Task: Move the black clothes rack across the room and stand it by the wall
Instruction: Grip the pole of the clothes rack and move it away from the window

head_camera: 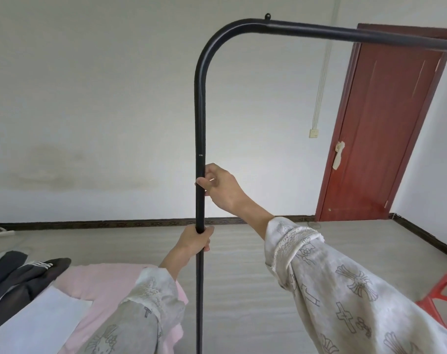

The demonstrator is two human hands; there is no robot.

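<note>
The black clothes rack [200, 118] stands right in front of me. Its left upright pole runs from the bottom of the view up to a curved corner, and its top bar goes off to the right edge. My left hand [195, 240] is wrapped around the pole low down. Higher on the same pole my right hand [221, 189] grips it with thumb and fingers. The rack's base is out of sight. The white wall [102, 111] lies ahead, beyond a stretch of grey floor.
A bed with pink bedding [94, 282] and black clothes [20, 274] lies at lower left, close to the pole. A red-brown door [386, 129] is at the right of the wall. A red plastic stool [444, 295] stands at the right edge. Grey floor [243, 264] stretches ahead.
</note>
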